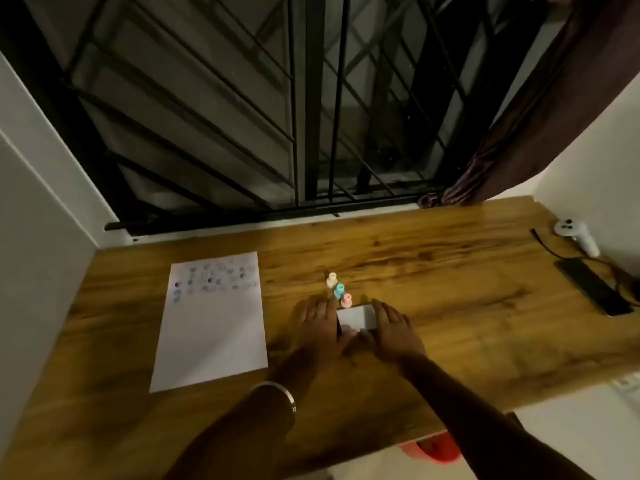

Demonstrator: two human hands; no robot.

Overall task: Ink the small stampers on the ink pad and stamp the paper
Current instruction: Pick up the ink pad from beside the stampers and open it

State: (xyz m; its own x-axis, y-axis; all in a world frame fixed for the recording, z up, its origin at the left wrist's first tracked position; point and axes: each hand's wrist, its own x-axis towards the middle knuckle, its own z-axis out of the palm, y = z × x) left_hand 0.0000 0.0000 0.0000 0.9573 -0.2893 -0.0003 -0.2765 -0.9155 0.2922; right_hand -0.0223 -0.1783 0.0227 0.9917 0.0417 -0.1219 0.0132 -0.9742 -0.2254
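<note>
We cannot make out much of the ink pad [356, 317]: it shows only as a pale, blurred rectangle near the middle of the wooden worktop [433, 271], its left and right edges covered by our two hands, and whether its lid is on or off we cannot tell. Our left hand [320, 322] lies against its left side and our right hand [393, 327] against its right side, fingers stretched forward and flat, both touching the pad; whether they truly clamp it or only rest beside it is unclear. A metal bangle [277, 393] circles the left wrist. Just beyond the pad we count three small stampers standing upright in a short slanting row: a cream stamper [331, 279] farthest, a blue stamper [339, 291] in the middle, and a pink stamper [346, 300] nearest, just beside the pad's far edge. One sheet of paper [211, 323] lies well to the left, its far third covered with stamped marks too small and smeared to count or read. At the far right we see one white controller [576, 233], one dark phone [594, 287] with a cable, and a curtain [512, 150] hanging beside the barred window [242, 109]. A red object [436, 452] below the worktop's near edge is mostly hidden.
</note>
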